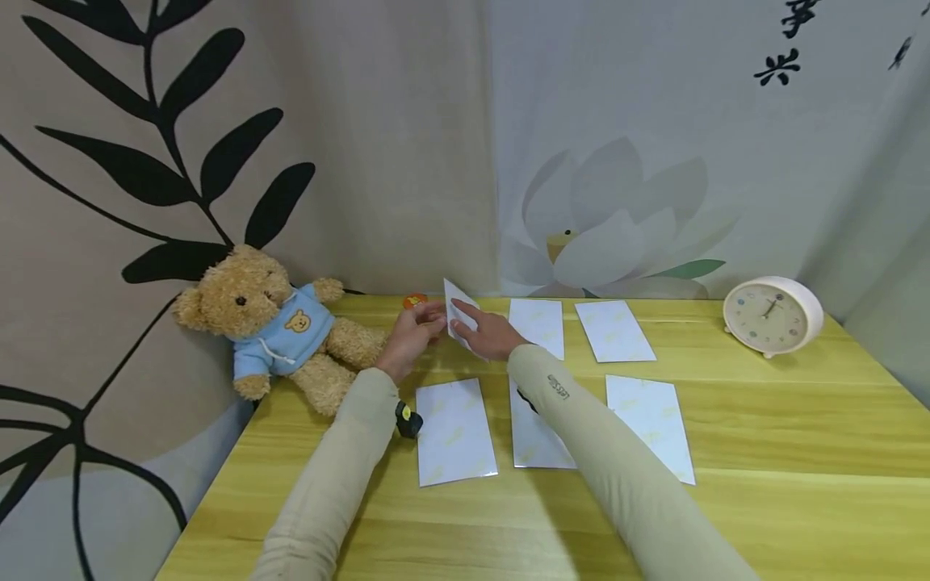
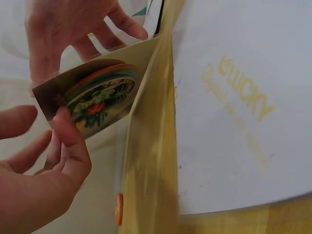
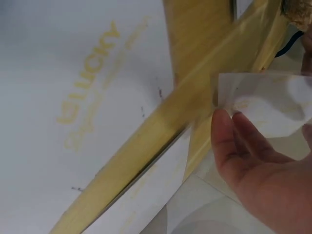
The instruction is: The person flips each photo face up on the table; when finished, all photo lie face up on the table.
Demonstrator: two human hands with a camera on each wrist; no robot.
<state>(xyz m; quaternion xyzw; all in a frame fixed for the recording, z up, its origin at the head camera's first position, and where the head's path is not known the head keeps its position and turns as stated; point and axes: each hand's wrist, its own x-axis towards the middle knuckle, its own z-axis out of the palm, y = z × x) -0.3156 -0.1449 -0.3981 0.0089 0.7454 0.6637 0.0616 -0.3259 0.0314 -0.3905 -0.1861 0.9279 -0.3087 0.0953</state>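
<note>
Near the table's back edge, a small photo print (image 1: 458, 311) is held up on edge between the two hands. Its picture side (image 2: 102, 95), a round shape with green and red, faces the left hand; its white back (image 3: 265, 105) faces the right. My left hand (image 1: 414, 339) pinches the left end of the print, a fingertip lying over the picture in the left wrist view. Spread fingers of my right hand (image 1: 490, 331) touch the white back. Face-down white prints lie close by, one (image 1: 456, 432) in front of the left hand and one (image 1: 538, 319) beyond the right.
More white prints (image 1: 615, 331) lie in two loose rows on the wooden table (image 1: 785, 452). A teddy bear (image 1: 283, 323) in a blue top leans at the left edge. An alarm clock (image 1: 773, 315) stands at the right. A small orange object (image 1: 414, 300) sits by the back edge.
</note>
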